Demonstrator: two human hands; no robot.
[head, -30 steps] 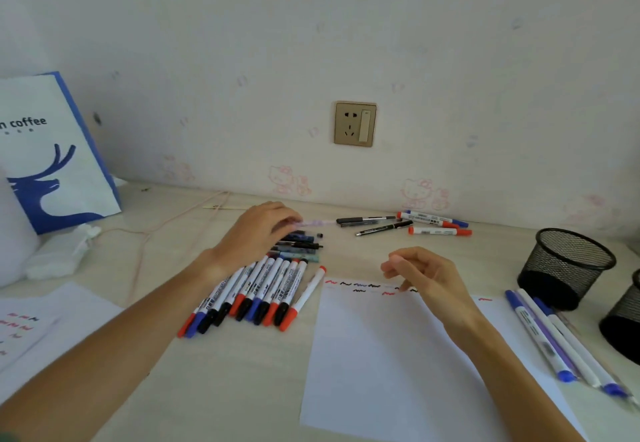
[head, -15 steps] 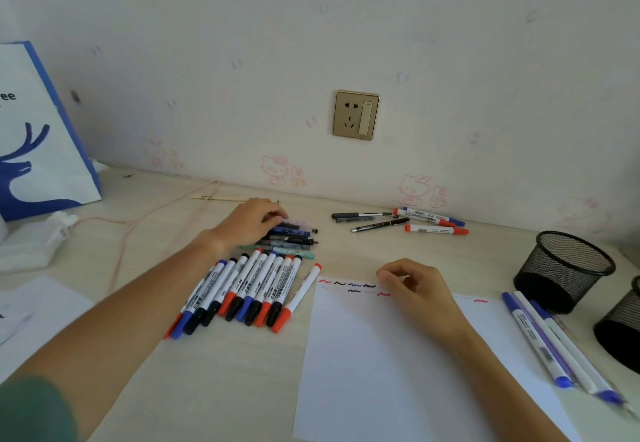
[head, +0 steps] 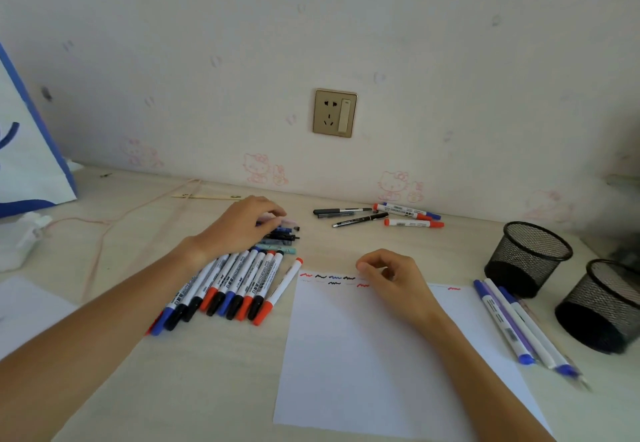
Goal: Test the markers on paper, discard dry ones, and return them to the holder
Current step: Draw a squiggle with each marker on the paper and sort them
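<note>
The white paper lies nearest on the desk, short red, black and blue squiggles along its far edge. The right hand rests on that edge, fingers loosely curled, holding nothing. To its left a row of capped markers lies side by side. Farther back, the left hand reaches over a small pile of pens, fingertips curled onto a pale one. Two black mesh holders stand at right.

Left hand now atop the pen pile.
</note>
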